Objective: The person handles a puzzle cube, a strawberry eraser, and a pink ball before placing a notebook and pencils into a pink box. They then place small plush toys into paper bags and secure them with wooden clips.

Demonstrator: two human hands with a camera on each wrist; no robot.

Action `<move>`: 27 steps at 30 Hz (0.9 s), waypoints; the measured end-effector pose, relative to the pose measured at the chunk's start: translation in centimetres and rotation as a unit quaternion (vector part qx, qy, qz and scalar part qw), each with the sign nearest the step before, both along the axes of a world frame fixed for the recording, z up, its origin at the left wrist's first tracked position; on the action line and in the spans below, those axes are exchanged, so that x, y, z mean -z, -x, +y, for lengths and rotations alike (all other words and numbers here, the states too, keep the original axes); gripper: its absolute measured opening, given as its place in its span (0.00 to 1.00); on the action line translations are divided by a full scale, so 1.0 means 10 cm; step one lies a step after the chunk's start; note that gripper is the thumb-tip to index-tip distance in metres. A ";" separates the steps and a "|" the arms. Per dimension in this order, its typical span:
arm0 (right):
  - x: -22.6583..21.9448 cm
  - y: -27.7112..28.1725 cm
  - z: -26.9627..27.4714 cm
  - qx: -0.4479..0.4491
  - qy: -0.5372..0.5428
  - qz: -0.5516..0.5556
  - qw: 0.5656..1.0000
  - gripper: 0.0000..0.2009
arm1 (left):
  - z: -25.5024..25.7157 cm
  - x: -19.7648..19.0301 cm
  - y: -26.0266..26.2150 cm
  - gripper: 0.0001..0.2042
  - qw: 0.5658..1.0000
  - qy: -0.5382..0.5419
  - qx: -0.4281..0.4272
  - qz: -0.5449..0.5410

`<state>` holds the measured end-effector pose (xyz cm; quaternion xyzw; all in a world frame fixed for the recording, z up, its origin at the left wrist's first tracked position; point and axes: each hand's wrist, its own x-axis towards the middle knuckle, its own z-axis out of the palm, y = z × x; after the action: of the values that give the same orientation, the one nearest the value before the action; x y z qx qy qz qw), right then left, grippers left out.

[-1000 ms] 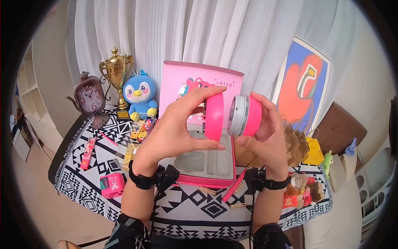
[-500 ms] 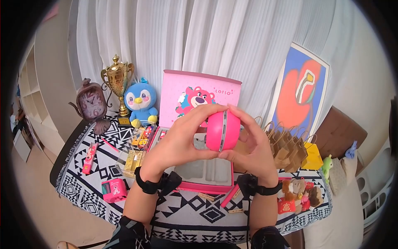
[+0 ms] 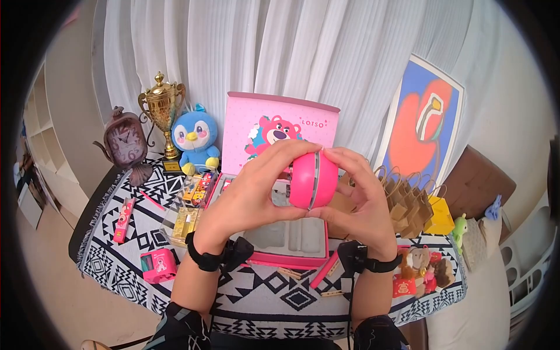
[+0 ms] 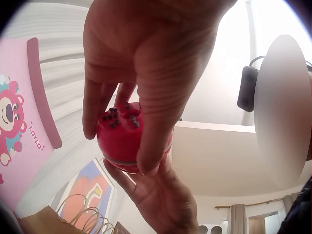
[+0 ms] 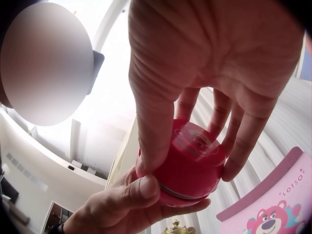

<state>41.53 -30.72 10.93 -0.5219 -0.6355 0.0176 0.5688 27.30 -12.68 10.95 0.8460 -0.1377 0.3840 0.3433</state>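
Both hands hold a round pink desktop vacuum above an open pink gift box. My left hand grips the half with short black bristles around a hole, thumb below and fingers on top. On the other half, my right hand curls its fingers and thumb round the edge. Faint print shows on the right half's flat end in the right wrist view. The halves meet along a thin grey seam, with both thumbs close together there. The box's lid stands upright behind, showing a pink bear.
Left of the box lie clear packs, a pink pencil sharpener and a narrow pink box. A blue plush, trophy and clock stand behind. Paper bags, plush charms and clothespins are also there.
The two vacuum halves, apart a second ago with a grey inner ring showing, came together by half a second ago. They remain joined, with the hands in nearly the same place.
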 end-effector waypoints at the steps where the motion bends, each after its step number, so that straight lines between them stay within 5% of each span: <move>1: 0.00 0.00 0.00 0.002 -0.002 -0.002 1.000 0.40 | 0.00 0.00 0.00 0.45 1.000 0.000 0.000 0.000; 27: -0.03 0.11 -0.05 0.046 0.021 0.074 0.996 0.34 | -0.02 -0.03 0.03 0.46 0.995 -0.091 0.006 -0.036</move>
<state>40.38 -31.25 11.23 -0.5597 -0.5665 0.0439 0.6032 26.98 -12.92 11.26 0.8584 -0.1894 0.3982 0.2623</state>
